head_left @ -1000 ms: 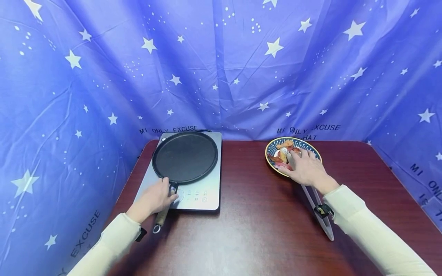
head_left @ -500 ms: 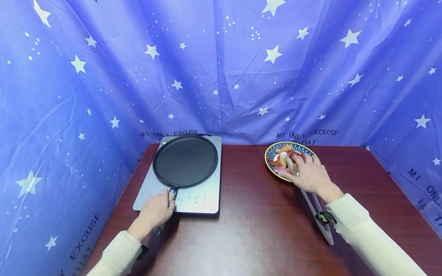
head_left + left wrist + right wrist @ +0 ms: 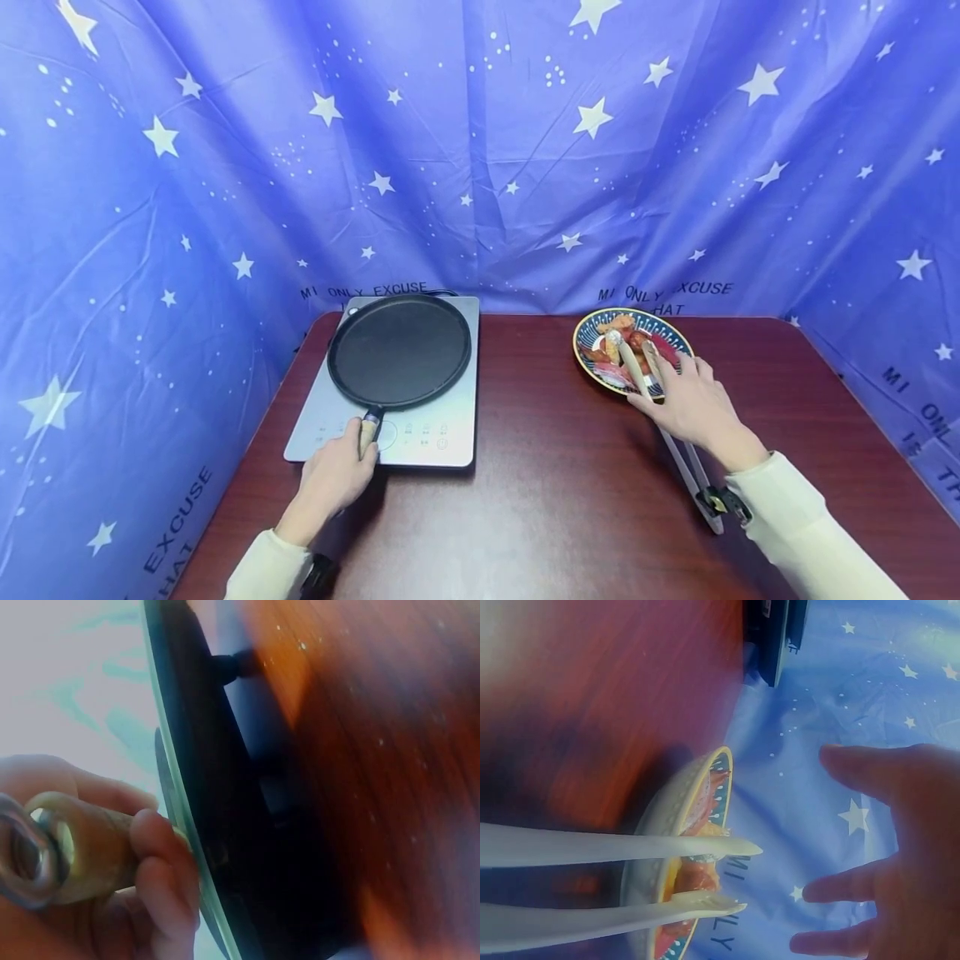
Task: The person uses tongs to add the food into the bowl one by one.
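Note:
My left hand (image 3: 336, 468) grips the wooden handle (image 3: 101, 844) of a round black flat pan (image 3: 401, 350); the metal hanging ring shows at the handle's end in the left wrist view. The pan sits on a silver induction cooktop (image 3: 442, 446). On the right, my right hand (image 3: 697, 410) hovers with spread fingers over a pair of pale tongs (image 3: 678, 458). A gap separates hand and tongs in the right wrist view. The tongs' tips lie over a blue-patterned plate (image 3: 588, 377) with a yellow rim, which holds several food pieces (image 3: 613, 346), one of them reddish sausage-like.
The dark red wooden table (image 3: 525, 467) carries everything. A blue star-printed curtain (image 3: 480, 167) hangs close behind its far edge and along both sides. A dark cable (image 3: 444, 292) runs behind the cooktop.
My right hand has drawn back from the plate toward me and to the right, uncovering the tongs' tips. My left hand has slid down the pan handle toward its end.

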